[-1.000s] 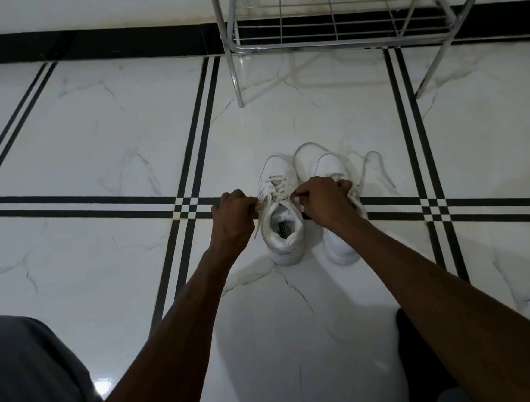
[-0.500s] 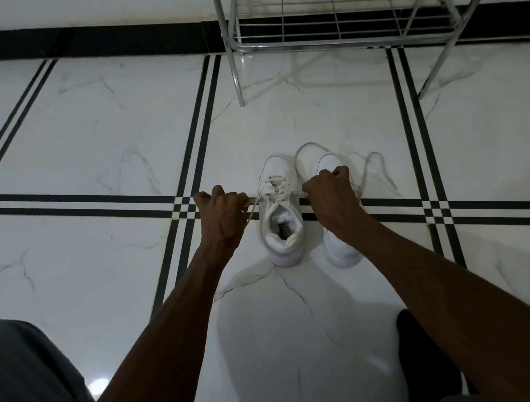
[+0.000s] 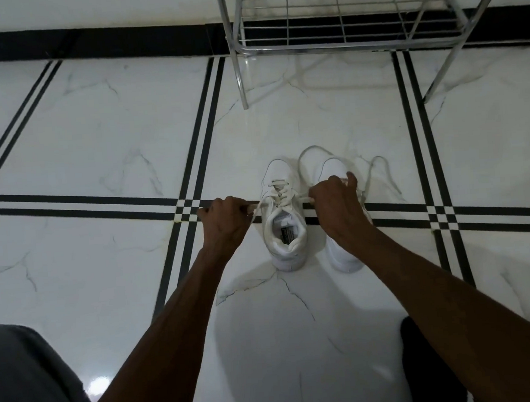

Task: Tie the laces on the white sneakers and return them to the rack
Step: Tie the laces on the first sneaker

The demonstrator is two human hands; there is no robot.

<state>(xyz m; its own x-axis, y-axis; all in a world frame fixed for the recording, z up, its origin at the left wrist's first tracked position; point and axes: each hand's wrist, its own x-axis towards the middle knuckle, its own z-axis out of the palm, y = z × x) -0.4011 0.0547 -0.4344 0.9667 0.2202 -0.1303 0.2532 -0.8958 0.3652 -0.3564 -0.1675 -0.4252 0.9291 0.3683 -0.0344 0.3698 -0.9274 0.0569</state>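
Observation:
Two white sneakers stand side by side on the marble floor, toes pointing away from me. My left hand (image 3: 226,222) grips one lace end of the left sneaker (image 3: 286,227) and holds it out taut to the left. My right hand (image 3: 336,208) grips the other lace end (image 3: 304,199) on the right side, and partly covers the right sneaker (image 3: 343,258). Loose laces of the right sneaker (image 3: 381,174) loop over the floor beside and in front of it. The metal rack (image 3: 338,16) stands beyond the shoes by the wall.
The rack's lower wire shelf is bare, and its legs (image 3: 243,86) stand on the floor just ahead of the shoes. White tiles with black stripe borders (image 3: 193,174) surround the shoes. My grey-clad knee (image 3: 25,381) sits at bottom left.
Both hands have moved apart, left hand going left and right hand slightly up and right, drawing the left sneaker's lace ends out tight.

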